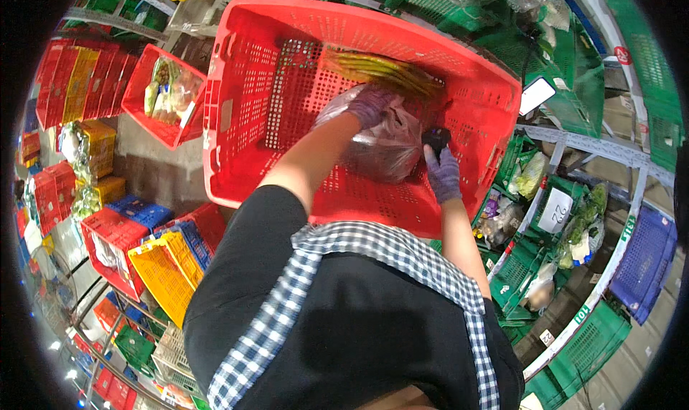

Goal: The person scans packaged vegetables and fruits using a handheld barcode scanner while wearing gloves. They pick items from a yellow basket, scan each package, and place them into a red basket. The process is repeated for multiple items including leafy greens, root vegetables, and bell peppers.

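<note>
Before me is a large red plastic crate point(366, 211) with perforated walls. My left hand point(371, 106), in a purple knit glove, lies on top of a filled translucent plastic bag point(387, 154) inside it; its fingers are partly hidden in the folds. At the right end of the crate, my right hand point(444, 173), gloved alike, has its fingers at a small black object point(436, 138), whose kind I cannot tell. Beyond the bag, a bundle of long green vegetables point(377, 68) in clear wrap lies against the far wall, blurred at its right end.
A phone with a white screen point(537, 96) is beside the crate's right rim. Green crates point(584, 103) and metal racks point(597, 151) line the right side. At the left are a smaller red crate of vegetables point(161, 132), stacked red crates point(81, 81) and a yellow crate point(161, 270).
</note>
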`<state>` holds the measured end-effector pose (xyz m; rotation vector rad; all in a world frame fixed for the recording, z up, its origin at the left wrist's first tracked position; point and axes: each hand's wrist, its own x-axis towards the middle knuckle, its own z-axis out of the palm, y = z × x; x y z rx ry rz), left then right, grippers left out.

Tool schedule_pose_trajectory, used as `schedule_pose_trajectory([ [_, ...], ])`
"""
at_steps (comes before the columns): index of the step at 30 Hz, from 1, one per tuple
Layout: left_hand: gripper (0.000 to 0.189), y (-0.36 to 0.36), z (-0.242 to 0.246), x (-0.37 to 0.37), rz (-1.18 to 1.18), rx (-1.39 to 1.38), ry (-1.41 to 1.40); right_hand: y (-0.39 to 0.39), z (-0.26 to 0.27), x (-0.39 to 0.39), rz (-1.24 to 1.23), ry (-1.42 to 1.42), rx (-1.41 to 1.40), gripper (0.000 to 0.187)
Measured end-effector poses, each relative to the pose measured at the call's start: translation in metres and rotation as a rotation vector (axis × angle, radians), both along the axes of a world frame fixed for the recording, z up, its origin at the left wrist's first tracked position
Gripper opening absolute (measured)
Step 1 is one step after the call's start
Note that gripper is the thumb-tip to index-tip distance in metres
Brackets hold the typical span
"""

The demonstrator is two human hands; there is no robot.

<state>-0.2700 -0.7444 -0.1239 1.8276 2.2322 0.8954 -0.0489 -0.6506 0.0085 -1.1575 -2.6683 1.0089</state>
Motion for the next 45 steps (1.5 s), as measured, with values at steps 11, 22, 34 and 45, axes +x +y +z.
schedule_pose_trajectory([
  [11,0.041,-0.022,0.080,0.018,-0.068,-0.887,-0.438,0.021,0.017,0.060,-0.193,0.162,-0.255,0.029],
  [22,0.026,-0.132,0.132,0.108,-0.237,-0.706,-0.536,0.004,-0.018,-0.019,0.032,0.037,-0.245,0.039],
  [34,0.028,-0.114,0.099,-0.114,0.614,0.043,-0.936,0.031,0.013,-0.012,-0.186,0.163,-0.304,0.037],
  [45,0.063,-0.063,0.036,0.024,0.435,-0.679,0.182,-0.010,-0.036,-0.003,-0.071,0.096,-0.136,0.040],
])
